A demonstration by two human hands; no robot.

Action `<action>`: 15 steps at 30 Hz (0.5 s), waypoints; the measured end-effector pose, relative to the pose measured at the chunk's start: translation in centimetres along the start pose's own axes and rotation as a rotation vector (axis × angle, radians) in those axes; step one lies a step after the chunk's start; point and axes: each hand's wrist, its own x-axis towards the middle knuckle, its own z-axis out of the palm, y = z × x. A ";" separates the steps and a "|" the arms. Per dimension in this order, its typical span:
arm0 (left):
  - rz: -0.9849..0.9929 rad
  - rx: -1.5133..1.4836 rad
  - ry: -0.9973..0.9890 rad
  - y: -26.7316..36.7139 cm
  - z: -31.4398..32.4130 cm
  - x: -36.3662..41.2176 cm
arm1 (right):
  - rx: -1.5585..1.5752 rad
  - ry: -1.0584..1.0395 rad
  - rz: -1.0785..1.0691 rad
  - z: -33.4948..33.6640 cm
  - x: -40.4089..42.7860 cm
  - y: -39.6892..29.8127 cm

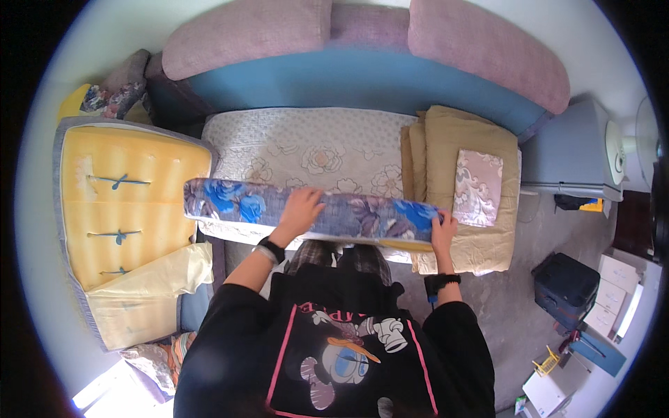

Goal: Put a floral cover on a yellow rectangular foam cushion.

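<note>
A long, thick sofa cushion (pixel 272 209) with blue flowers on grey-purple fabric lies crosswise in front of me, over the near side of a floral bed pad (pixel 324 151). My left hand (pixel 303 211) rests on the cushion's upper side near its middle, fingers apart. At the cushion's right end, my right hand (pixel 443 230) grips the corner, with the fingers on top. A strip of yellow shows along the cushion's lower edge near that end. Just right of it lie a folded tan quilt (pixel 439 130) and, on the quilt, a folded pink patterned cloth (pixel 478 188).
At left leans a large cushion (pixel 130 209) with yellow backing and blue ties. A sofa back (pixel 366 78) with mauve bolsters (pixel 251 36) runs behind the bed pad. On the right are a grey cabinet (pixel 569 146), a black suitcase (pixel 567 287) and a yellow stool (pixel 547 361).
</note>
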 end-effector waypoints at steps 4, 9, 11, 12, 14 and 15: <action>-0.270 0.159 0.098 -7.7 -3.7 -7.0 | -0.055 0.100 0.082 -0.7 -2.1 0.8; -0.263 0.211 0.049 -9.6 -7.0 -16.3 | 0.004 0.129 0.060 -2.1 -6.9 3.1; -0.283 0.227 0.031 -8.5 -7.0 -19.1 | -0.002 0.146 0.094 -2.4 -9.0 3.5; -0.303 0.243 0.014 -7.7 -7.1 -19.9 | 0.144 0.139 0.245 -3.1 -9.9 3.2; -0.345 0.208 -0.021 -6.4 -7.4 -20.9 | 0.336 0.042 0.422 -3.6 -10.7 5.4; -0.378 0.176 -0.051 -5.9 -7.5 -21.1 | 0.333 0.054 0.425 -4.1 -10.7 6.5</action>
